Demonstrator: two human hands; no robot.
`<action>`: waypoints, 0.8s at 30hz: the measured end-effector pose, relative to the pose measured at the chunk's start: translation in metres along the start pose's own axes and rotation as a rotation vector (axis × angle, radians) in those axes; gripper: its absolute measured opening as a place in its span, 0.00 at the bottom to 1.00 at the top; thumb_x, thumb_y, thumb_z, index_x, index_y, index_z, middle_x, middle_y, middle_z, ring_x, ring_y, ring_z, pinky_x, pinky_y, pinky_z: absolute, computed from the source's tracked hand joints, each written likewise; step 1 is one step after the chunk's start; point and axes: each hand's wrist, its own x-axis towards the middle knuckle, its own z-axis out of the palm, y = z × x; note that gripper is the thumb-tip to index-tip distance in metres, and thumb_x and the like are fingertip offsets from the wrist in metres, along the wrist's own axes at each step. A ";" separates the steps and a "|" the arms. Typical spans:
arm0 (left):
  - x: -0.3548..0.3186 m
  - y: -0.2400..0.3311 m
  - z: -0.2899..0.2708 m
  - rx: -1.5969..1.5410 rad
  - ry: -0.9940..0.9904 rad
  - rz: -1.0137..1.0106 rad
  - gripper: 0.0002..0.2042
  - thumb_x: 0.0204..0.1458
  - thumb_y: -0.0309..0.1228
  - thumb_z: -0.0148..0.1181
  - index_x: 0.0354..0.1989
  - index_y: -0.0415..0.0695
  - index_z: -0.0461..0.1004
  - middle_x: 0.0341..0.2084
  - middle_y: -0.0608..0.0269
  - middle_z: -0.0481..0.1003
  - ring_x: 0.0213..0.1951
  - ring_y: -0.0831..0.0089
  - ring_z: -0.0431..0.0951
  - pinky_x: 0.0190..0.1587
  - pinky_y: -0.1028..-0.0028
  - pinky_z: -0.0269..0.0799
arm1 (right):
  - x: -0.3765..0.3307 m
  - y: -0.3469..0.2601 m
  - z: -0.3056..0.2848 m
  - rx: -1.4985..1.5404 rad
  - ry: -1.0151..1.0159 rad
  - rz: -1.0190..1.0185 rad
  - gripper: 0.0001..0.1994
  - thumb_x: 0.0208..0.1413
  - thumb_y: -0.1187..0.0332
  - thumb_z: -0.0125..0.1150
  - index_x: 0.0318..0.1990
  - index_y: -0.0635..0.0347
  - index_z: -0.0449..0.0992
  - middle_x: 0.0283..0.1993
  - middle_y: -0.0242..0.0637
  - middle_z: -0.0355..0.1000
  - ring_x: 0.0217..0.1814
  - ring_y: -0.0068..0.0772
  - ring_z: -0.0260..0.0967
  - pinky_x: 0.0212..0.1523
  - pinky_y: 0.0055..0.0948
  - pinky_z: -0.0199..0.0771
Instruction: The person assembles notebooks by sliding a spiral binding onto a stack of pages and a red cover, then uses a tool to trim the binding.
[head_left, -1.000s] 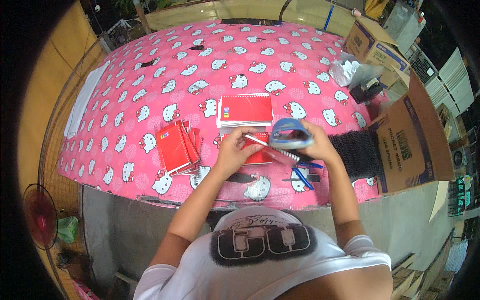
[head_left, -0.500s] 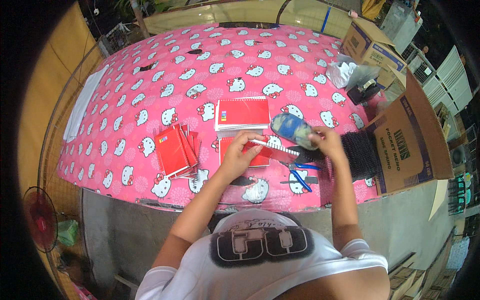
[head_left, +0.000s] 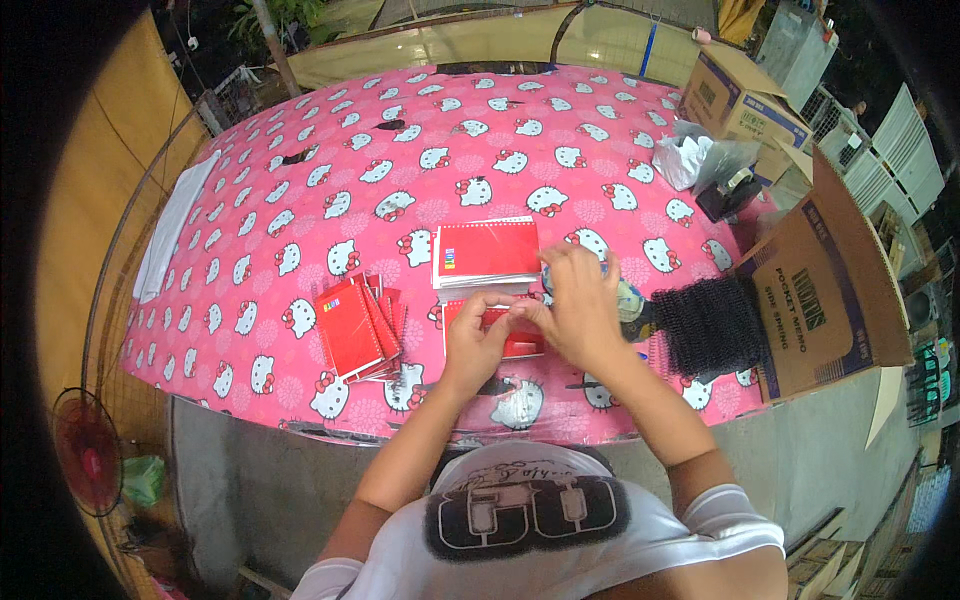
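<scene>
Now | left hand (head_left: pixel 478 340) pinches small red notebook (head_left: pixel 500 330) at table's (head_left: pixel 300 200) near edge | right hand (head_left: pixel 580 305) closed on its right end | notebook flat, long axis left-right | done: fanned pile (head_left: pixel 355 325), stack (head_left: pixel 487 253) behind | left: this one; black coils (head_left: pixel 705 325) wait at right

You face a tabletop (head_left: pixel 300 200) under a pink cat-print cloth. Grey concrete floor (head_left: pixel 250 480) lies below you, a red fan (head_left: pixel 88 452) to your left.

right hand (head_left: pixel 583 305): moved left over red notebook (head_left: pixel 497 332); blue roll: now hidden
</scene>
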 end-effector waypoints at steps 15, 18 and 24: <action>-0.006 -0.014 -0.002 -0.004 -0.006 0.096 0.08 0.51 0.20 0.60 0.39 0.38 0.72 0.38 0.61 0.73 0.43 0.75 0.72 0.47 0.76 0.68 | -0.020 -0.002 -0.008 0.219 -0.179 0.203 0.09 0.47 0.70 0.63 0.38 0.54 0.78 0.34 0.36 0.71 0.43 0.40 0.66 0.46 0.43 0.55; -0.006 -0.014 -0.003 -0.018 -0.003 0.030 0.08 0.51 0.21 0.61 0.40 0.39 0.72 0.37 0.62 0.73 0.43 0.76 0.72 0.48 0.76 0.68 | -0.016 -0.002 -0.007 0.129 -0.190 0.159 0.09 0.46 0.70 0.65 0.37 0.54 0.77 0.34 0.37 0.70 0.43 0.41 0.66 0.45 0.42 0.55; -0.008 -0.016 -0.003 -0.011 0.027 0.046 0.08 0.51 0.22 0.61 0.39 0.39 0.73 0.36 0.62 0.74 0.42 0.75 0.73 0.48 0.75 0.67 | -0.015 -0.001 -0.006 0.199 -0.174 0.129 0.09 0.43 0.68 0.67 0.32 0.56 0.74 0.33 0.37 0.68 0.43 0.41 0.65 0.44 0.41 0.55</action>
